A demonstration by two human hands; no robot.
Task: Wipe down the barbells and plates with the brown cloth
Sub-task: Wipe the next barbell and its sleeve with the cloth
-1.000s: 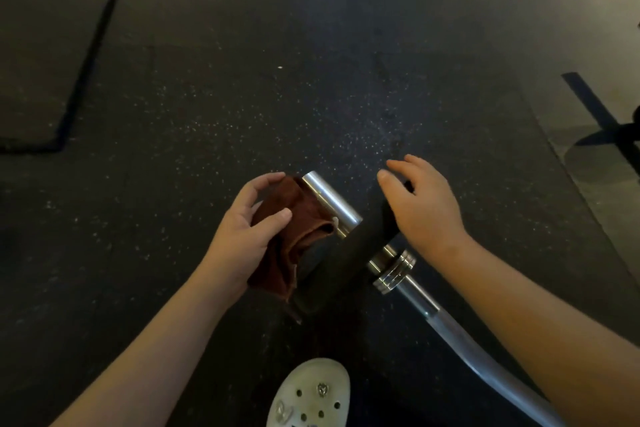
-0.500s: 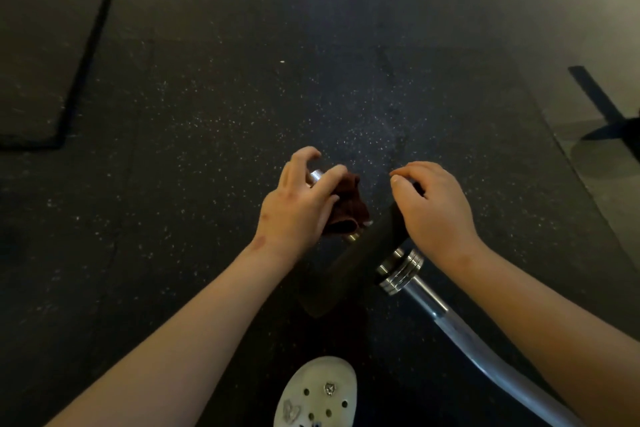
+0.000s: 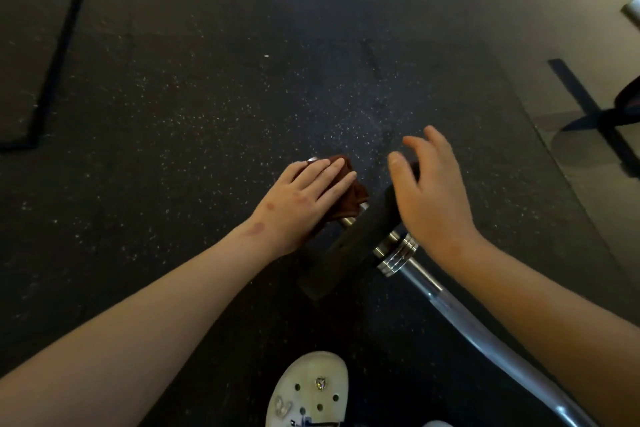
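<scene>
A steel curl barbell point(image 3: 464, 315) lies on the black rubber floor, running from the lower right up toward the middle. A black plate point(image 3: 349, 246) sits edge-up on its sleeve. My left hand point(image 3: 304, 198) lies over the sleeve's end with straight fingers, pressing the brown cloth point(image 3: 353, 194) onto it. The cloth covers most of the sleeve; only its tip and a short shiny stretch by the plate show. My right hand point(image 3: 433, 194) hovers over the plate's top edge, fingers spread and relaxed, holding nothing.
My white clog point(image 3: 308, 392) stands on the floor just below the plate. A dark equipment base point(image 3: 602, 114) rests on the lighter floor at the right edge. A mat seam point(image 3: 59, 55) runs along the upper left.
My left hand moved from beside the sleeve onto its top, and its fingers flattened over the cloth. My right hand lifted and loosened off the plate's edge.
</scene>
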